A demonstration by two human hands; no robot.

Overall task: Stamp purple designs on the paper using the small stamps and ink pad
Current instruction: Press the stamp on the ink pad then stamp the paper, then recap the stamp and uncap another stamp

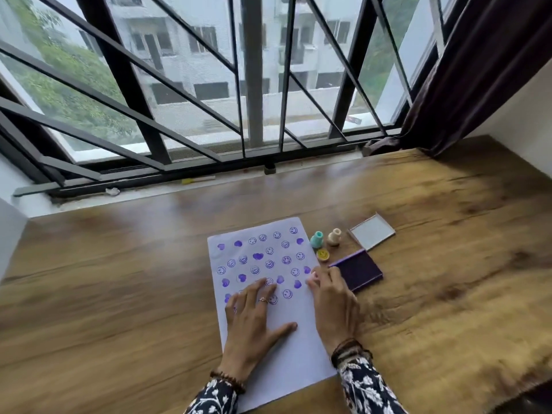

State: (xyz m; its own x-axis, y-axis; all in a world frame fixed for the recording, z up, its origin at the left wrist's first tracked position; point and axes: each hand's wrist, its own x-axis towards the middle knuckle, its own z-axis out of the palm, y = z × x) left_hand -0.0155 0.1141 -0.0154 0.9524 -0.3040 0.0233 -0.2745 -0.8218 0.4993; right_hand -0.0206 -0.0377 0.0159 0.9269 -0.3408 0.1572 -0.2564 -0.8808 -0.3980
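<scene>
A white paper (pixel 295 363) lies on the wooden table, its upper half covered with purple smiley and heart prints. My left hand (pixel 254 318) rests flat on the paper, fingers spread, holding it down. At the paper's right edge my right hand (pixel 331 303) has its fingertips pinched around a small stamp (pixel 313 275); only the stamp's pale pink top shows. The open purple ink pad (pixel 360 270) sits just right of that hand. Beyond it stand a teal stamp (pixel 317 239) and a beige stamp (pixel 334 236), and a yellow smiley stamp (pixel 322 254) lies by them.
The ink pad's lid (pixel 372 231) lies open side up behind the pad. The wooden table (pixel 119 279) runs up to a barred window sill at the back, with a dark curtain (pixel 478 70) hanging at the right.
</scene>
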